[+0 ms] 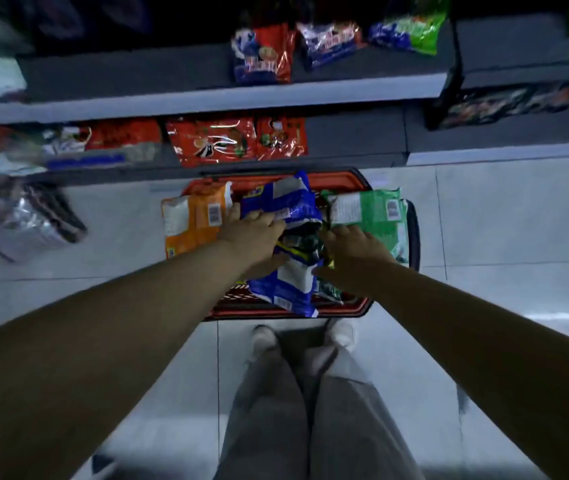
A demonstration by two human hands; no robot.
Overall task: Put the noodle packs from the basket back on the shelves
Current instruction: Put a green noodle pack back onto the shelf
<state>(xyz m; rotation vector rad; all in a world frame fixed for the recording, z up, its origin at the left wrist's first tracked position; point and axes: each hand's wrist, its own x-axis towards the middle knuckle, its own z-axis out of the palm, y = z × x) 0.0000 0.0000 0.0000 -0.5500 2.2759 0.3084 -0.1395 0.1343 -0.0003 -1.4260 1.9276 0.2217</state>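
A red basket [355, 176] sits on the pale tiled floor [501, 220] just in front of the shelves, and noodle packs are heaped above its rim. At the basket's 9 o'clock an orange pack [193, 220] hangs over the side. At 12 o'clock lies an upper blue pack [286, 199], at 6 o'clock a lower blue pack [290, 289] with a white panel, and at 3 o'clock a green pack [373, 213]. A dark pack [304, 242] is wedged in the middle between them.

The left hand [252, 233] rests on the near edge of the upper blue pack. Its fingers [234, 211] are spread apart, one pointing toward 12 o'clock along the gap beside the orange pack, and the thumb points toward 3 o'clock. The right hand [355, 252] lies over the near part of the green pack. Its fingers [333, 233] bend down into the dark pack, and the thumb reaches toward 9 o'clock to the white panel. Blur hides whether they are clamped on anything.

The lower shelf [355, 140] at 12 o'clock carries red packs [214, 142]. The upper shelf [137, 74] holds a red-and-blue pack [264, 53]. Silver packs [30, 220] lie at 9 o'clock.
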